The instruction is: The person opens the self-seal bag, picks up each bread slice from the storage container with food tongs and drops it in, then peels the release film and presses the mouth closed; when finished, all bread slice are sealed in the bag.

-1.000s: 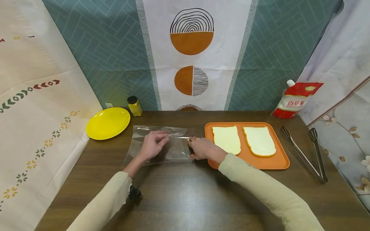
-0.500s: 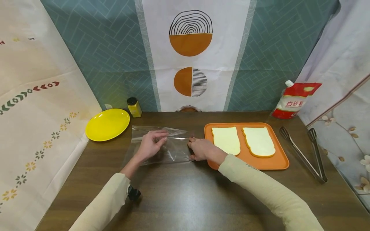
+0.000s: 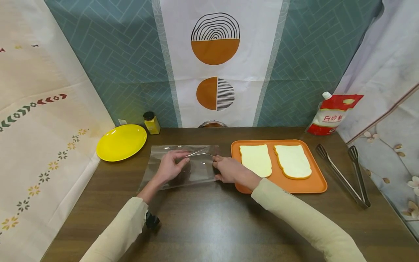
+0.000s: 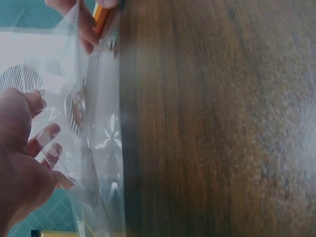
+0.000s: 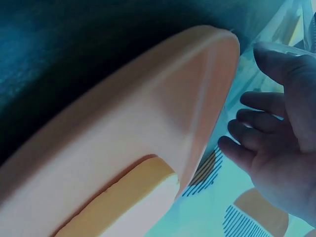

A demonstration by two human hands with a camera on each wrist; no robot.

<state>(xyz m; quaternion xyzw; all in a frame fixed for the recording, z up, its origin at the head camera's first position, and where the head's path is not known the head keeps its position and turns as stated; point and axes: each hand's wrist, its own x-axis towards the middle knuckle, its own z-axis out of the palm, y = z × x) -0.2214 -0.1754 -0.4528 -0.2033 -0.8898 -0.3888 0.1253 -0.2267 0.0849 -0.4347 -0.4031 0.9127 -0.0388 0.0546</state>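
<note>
A clear plastic bag (image 3: 201, 171) lies on the wooden table in the head view, with a raised, shiny fold near its middle. My left hand (image 3: 171, 165) is over its left half, thumb and fingers apart near that fold. Through the film in the left wrist view, the fingers (image 4: 51, 134) of this hand show relaxed and spread. At the bag's right edge is my right hand (image 3: 229, 169), its thumb and fingers apart in the right wrist view. Behind its wrist, an orange tray (image 3: 276, 185) bears two bread slices, the nearer one (image 3: 256, 158) partly covered by the forearm.
A yellow plate (image 3: 122, 143) leans at the back left beside a yellow jar (image 3: 152, 123) with a black lid. Metal tongs (image 3: 347, 180) lie spread right of the tray. A red and white pouch (image 3: 332, 115) stands at the back right. Patterned cloths surround the table.
The bag's far right corner has spread out to the right, and its fold has shifted shape. My right forearm has moved slightly right; the left hand stays nearly in place.
</note>
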